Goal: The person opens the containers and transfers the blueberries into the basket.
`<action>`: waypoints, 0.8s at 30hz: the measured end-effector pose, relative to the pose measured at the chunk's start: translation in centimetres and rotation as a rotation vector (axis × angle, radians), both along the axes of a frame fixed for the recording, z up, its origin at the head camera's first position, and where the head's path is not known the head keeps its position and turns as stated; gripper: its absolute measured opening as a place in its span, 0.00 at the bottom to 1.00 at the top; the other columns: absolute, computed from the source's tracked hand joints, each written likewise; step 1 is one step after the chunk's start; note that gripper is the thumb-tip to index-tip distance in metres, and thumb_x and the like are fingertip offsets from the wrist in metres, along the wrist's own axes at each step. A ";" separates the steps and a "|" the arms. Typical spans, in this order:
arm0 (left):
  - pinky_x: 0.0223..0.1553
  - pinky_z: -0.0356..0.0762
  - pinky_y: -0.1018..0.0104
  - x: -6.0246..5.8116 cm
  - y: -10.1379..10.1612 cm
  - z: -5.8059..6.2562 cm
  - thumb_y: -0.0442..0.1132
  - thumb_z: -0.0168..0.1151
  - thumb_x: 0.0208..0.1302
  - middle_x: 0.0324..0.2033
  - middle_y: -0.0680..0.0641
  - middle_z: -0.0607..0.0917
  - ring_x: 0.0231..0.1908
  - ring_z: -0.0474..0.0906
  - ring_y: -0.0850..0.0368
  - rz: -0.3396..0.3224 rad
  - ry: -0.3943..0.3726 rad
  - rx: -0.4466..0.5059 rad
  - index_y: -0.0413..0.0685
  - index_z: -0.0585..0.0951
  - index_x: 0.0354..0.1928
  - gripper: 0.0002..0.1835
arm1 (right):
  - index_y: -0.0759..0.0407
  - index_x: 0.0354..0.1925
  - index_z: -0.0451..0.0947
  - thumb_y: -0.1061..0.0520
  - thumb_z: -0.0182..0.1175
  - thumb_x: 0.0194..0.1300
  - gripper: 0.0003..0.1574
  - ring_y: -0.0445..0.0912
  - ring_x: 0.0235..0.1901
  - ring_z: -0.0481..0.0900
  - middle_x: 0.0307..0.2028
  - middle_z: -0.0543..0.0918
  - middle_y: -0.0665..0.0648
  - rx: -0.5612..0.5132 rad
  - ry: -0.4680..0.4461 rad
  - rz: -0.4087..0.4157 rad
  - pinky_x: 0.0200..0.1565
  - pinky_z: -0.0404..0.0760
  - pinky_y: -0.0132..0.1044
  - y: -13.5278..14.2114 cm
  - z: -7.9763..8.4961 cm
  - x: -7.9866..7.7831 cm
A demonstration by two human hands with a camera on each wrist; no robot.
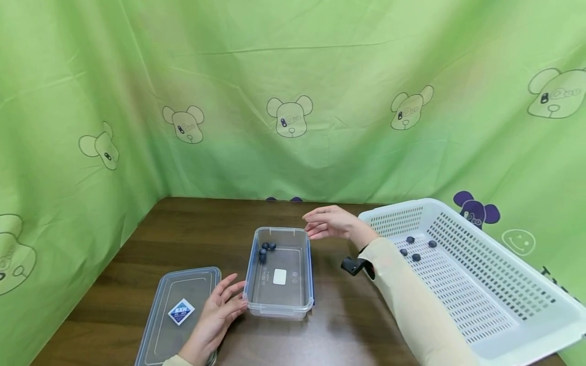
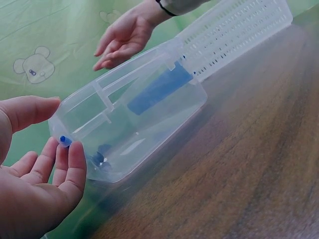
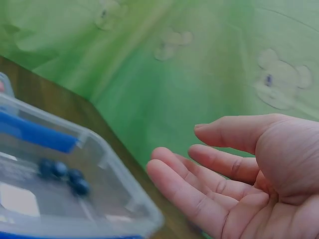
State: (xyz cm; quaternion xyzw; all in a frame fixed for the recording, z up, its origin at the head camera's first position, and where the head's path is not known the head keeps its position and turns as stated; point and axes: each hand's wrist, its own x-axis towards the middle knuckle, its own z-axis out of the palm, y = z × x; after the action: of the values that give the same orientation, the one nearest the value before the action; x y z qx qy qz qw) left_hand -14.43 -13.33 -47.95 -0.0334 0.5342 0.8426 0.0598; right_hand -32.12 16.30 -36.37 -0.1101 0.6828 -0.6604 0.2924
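A clear plastic container (image 1: 293, 292) with blue side clips stands in the middle of the table. Several blueberries (image 1: 263, 252) lie grouped toward its far left corner. My left hand (image 1: 218, 316) is at the container's near left corner, relaxed fingers touching its side; in the left wrist view the thumb and fingertips lie around the corner by a blue clip end. Just beyond the far right corner hovers my right hand (image 1: 333, 222), fingers loosely extended. The right wrist view shows nothing in that hand (image 3: 219, 184). More blueberries (image 1: 416, 257) sit in the white slotted basket (image 1: 503, 269) at right.
A clear lid (image 1: 165, 333) with blue edging and a blue-white label lies at the left, partly under my left hand. Green printed curtain (image 1: 238, 168) hangs behind and beside the wooden table (image 1: 201, 223). My right forearm crosses the basket's left edge.
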 end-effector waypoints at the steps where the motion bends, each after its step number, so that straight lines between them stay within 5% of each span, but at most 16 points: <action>1: 0.43 0.80 0.66 0.0 0.0 0.0 0.21 0.57 0.58 0.51 0.47 0.79 0.46 0.78 0.56 0.003 -0.002 0.000 0.34 0.55 0.71 0.39 | 0.79 0.60 0.66 0.65 0.50 0.73 0.22 0.49 0.33 0.85 0.36 0.83 0.64 0.001 -0.006 0.013 0.44 0.85 0.43 -0.7 -0.2 0.2; 7: 0.43 0.80 0.65 0.1 0.0 0.0 0.21 0.57 0.58 0.51 0.47 0.79 0.47 0.78 0.56 0.005 -0.003 0.000 0.34 0.55 0.71 0.39 | 0.82 0.62 0.64 0.65 0.49 0.74 0.25 0.47 0.31 0.85 0.33 0.83 0.61 0.013 -0.046 0.069 0.42 0.85 0.43 -3.9 -1.6 1.0; 13: 0.43 0.80 0.65 0.1 0.0 0.0 0.21 0.57 0.58 0.52 0.46 0.79 0.47 0.78 0.55 0.007 -0.006 0.001 0.33 0.54 0.72 0.40 | 0.74 0.52 0.74 0.65 0.52 0.73 0.15 0.47 0.29 0.85 0.31 0.83 0.60 0.032 -0.068 0.084 0.40 0.86 0.42 -6.1 -2.6 1.1; 19: 0.43 0.79 0.65 0.1 0.0 0.0 0.21 0.57 0.58 0.52 0.46 0.79 0.47 0.78 0.55 0.000 -0.005 -0.003 0.34 0.53 0.72 0.40 | 0.82 0.62 0.64 0.65 0.52 0.73 0.26 0.47 0.30 0.84 0.32 0.83 0.63 0.088 -0.095 0.102 0.42 0.85 0.43 -7.7 -3.8 1.3; 24: 0.44 0.80 0.65 0.1 0.0 0.0 0.21 0.56 0.58 0.52 0.46 0.79 0.47 0.78 0.55 -0.004 0.000 -0.004 0.34 0.53 0.72 0.39 | 0.81 0.63 0.64 0.64 0.50 0.74 0.26 0.49 0.32 0.84 0.37 0.83 0.68 0.116 -0.118 0.117 0.44 0.85 0.44 -8.6 -4.7 1.4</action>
State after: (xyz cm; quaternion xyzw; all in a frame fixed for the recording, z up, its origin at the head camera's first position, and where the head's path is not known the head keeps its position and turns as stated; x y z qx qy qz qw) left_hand -14.34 -13.29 -47.92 -0.0323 0.5360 0.8413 0.0614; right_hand -30.74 7.65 -41.07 -0.0937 0.6937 -0.6071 0.3761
